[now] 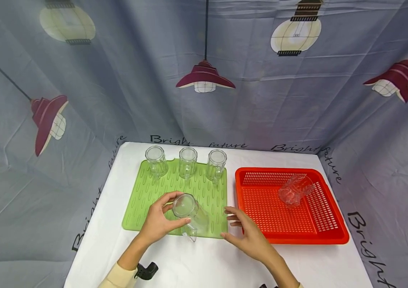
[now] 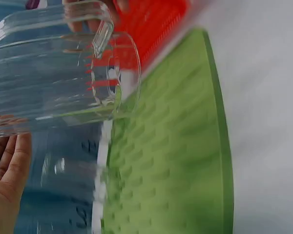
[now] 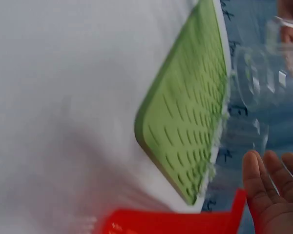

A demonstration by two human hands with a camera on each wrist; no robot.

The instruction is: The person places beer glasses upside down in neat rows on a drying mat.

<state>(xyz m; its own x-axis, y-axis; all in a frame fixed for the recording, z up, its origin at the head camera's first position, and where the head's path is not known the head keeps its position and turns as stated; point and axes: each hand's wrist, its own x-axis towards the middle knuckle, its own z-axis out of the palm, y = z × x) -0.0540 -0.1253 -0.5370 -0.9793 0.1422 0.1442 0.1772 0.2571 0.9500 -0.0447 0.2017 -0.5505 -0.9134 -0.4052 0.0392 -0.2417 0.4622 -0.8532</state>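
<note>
My left hand [image 1: 156, 222] grips a clear glass mug [image 1: 200, 217] at its upper end, thumb on one side and fingers on the other. The mug is tilted above the front part of a green draining mat [image 1: 144, 212], its handle [image 2: 102, 36] towards the near side. In the left wrist view the mug looks raised off the mat. My right hand [image 1: 250, 237] hovers by the left edge of a red basket [image 1: 294, 241], fingers spread and holding nothing. In the right wrist view its fingers [image 3: 251, 168] are extended, apart from the mug.
Three glass mugs [image 1: 156, 162] [image 1: 187, 163] [image 1: 216, 165] stand in a row along the mat's back edge. Another glass mug [image 1: 295, 190] lies on its side in the basket's right part. A white-covered table [image 1: 204, 264] lies beneath, with a printed grey curtain [image 1: 240, 112] behind.
</note>
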